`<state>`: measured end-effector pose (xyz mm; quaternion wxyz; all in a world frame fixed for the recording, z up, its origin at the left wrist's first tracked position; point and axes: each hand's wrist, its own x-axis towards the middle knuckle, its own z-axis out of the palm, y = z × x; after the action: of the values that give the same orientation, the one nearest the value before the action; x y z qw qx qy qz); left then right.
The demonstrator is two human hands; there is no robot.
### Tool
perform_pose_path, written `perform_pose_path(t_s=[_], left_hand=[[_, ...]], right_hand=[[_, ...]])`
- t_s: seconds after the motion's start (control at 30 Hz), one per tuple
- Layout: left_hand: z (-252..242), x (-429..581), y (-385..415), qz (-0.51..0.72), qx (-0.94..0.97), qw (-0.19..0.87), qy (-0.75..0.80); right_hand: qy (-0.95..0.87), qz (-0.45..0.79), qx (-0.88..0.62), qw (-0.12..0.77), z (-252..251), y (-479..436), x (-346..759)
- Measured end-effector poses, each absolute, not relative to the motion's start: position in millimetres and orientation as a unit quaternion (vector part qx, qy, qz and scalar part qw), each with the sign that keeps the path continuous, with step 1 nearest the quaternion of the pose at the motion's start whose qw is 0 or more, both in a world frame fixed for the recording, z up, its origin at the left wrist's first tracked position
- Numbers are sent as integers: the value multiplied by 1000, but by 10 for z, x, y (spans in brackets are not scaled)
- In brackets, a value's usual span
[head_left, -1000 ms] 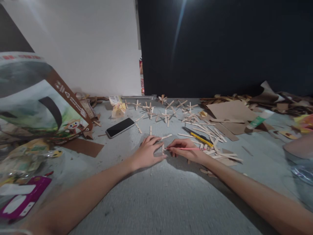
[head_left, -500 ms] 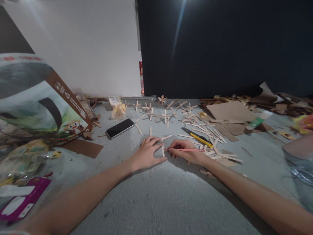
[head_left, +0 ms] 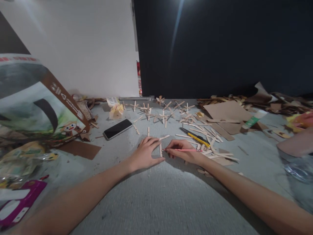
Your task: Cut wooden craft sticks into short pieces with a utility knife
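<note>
Stick [head_left: 160, 151] is lying on the table [head_left: 151, 202] between the two hands, nearest the pencil side.

Risks, judged by eye, larger items first: loose sticks [head_left: 223, 154] are spreading beyond and to the right of the right hand [head_left: 182, 150], so a sideways sweep of that wrist could be dragging some inward. A knife [head_left: 201, 140] is resting among them; whether its blade is out, cannot tell. The single stick could be skidding or turning if the left hand [head_left: 144, 154] is bearing unevenly. The pencil [head_left: 192, 150] could be slipping off that narrow face if pressed hard.

Pose: both forearms [head_left: 97, 184] are slanting inward. Left hand is lying palm down, thumb and forefinger spreading around the stick's ends; firmness of hold, cannot tell. Right hand is pinching the pencil near its point, tip aiming at the stick's right edge.
</note>
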<state>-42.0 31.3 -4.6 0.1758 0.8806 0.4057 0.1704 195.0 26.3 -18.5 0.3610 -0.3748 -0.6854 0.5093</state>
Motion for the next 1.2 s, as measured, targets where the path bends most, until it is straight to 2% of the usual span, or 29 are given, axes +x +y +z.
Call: perform_pose_path(t_s=[0.7,0.93,1.1,1.2], left_hand=[[-47,-429,304,171,879,170,411],[-6,-554,553,283,820,138,477],[325,-1163,986,213,742,16,636],[437,-1503,1160,127,701,11,702]], right_hand=[[-691,502,-378,357,-258,294,1957],[-688,507,-380,354,-256,283,1957],[-690,500,-387,352,-232,274,1952],[-685,509,-381,356,-242,281,1943]])
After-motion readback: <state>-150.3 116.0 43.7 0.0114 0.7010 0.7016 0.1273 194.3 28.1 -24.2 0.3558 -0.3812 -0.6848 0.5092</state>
